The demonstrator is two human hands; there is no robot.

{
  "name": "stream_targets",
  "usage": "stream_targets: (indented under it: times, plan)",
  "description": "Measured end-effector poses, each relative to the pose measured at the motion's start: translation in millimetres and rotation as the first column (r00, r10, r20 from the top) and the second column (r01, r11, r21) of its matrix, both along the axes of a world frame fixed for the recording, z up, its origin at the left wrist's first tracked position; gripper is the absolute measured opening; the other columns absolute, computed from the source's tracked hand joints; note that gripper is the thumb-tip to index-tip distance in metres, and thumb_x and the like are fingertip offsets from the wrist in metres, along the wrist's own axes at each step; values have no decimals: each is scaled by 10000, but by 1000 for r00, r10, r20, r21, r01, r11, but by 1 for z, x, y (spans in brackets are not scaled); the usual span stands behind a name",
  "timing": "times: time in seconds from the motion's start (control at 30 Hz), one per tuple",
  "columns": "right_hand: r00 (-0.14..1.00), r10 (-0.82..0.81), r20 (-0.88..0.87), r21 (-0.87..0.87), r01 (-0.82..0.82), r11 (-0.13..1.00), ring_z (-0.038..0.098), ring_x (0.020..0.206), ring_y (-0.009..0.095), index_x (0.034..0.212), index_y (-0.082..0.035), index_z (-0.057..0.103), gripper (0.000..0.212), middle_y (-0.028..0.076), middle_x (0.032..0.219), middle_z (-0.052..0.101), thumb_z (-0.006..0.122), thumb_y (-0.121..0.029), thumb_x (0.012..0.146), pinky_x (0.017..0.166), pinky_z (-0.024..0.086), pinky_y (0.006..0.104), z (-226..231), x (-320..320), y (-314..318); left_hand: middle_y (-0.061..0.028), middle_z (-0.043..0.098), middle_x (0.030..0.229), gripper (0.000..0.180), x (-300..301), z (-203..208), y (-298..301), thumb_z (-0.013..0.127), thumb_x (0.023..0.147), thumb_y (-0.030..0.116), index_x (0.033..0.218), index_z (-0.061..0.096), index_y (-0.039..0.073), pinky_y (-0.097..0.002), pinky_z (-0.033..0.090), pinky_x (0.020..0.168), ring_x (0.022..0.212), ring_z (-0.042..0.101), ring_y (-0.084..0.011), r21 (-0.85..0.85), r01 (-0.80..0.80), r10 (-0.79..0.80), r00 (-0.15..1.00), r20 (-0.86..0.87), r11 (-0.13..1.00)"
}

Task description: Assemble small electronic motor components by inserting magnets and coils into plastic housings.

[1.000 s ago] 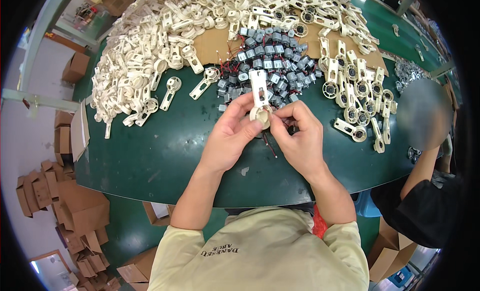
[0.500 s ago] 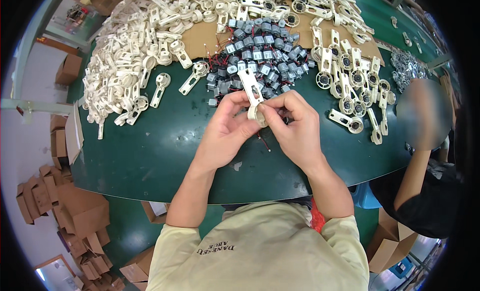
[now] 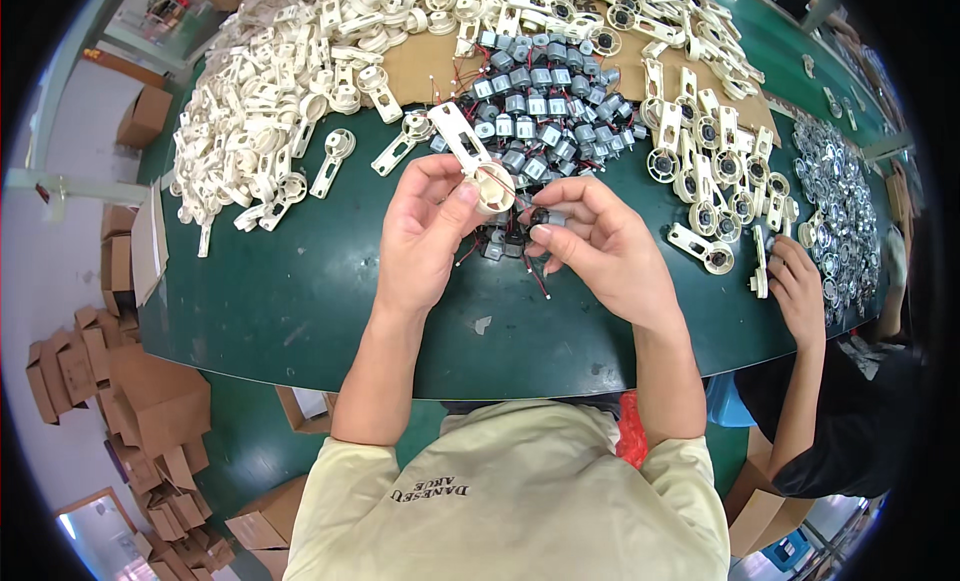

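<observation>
My left hand [image 3: 425, 226] grips a cream plastic bracket [image 3: 468, 153] with a long arm and a round ring end, held tilted above the green table [image 3: 300, 311]. My right hand [image 3: 598, 243] pinches a small grey motor [image 3: 545, 219] with thin red and black wires hanging below it, right beside the ring. Both hands hover just in front of a pile of small grey motors [image 3: 545, 111]. The motor is partly hidden by my fingers.
A big heap of cream brackets [image 3: 270, 111] covers the far left, more lie at the right [image 3: 710, 171]. Brown cardboard [image 3: 425, 66] lies under the motors. Another person's hand [image 3: 795, 281] rests at the right by metal parts [image 3: 845, 211]. Cardboard boxes [image 3: 130, 421] lie on the floor.
My hands have drawn slightly apart. The bracket has tilted left in my left hand, and my right hand now holds a motor beside its ring.
</observation>
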State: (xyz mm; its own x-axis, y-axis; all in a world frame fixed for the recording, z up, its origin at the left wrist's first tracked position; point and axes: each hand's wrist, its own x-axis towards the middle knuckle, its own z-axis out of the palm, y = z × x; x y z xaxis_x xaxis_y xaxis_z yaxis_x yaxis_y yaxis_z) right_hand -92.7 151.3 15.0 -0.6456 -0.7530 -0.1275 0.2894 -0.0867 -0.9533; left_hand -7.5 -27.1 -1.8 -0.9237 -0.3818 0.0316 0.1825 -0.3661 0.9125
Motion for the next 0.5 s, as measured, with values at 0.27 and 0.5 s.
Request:
stream_targets:
  times: [0.27,0.5]
  plan:
    - [949,220,-228,-89,-245,965,631,996,116,1236,-16,548,293,71,1083,660,541,25,946,800,518,266,-4,-1,8,-162,619,1196,223,-2,-4,2,534,980,75,1192,491,21,-393,532,931,1085,626,-232,2,50,-50,997,50,999]
    - [916,125,-381,-72,-164,984,671,952,167,1208,-9,595,326,114,1077,682,581,69,892,775,546,301,2,-2,5,-111,620,1102,209,-1,-3,0,561,973,87,1156,496,12,-315,536,863,987,624,-159,61,99,-104,989,102,993]
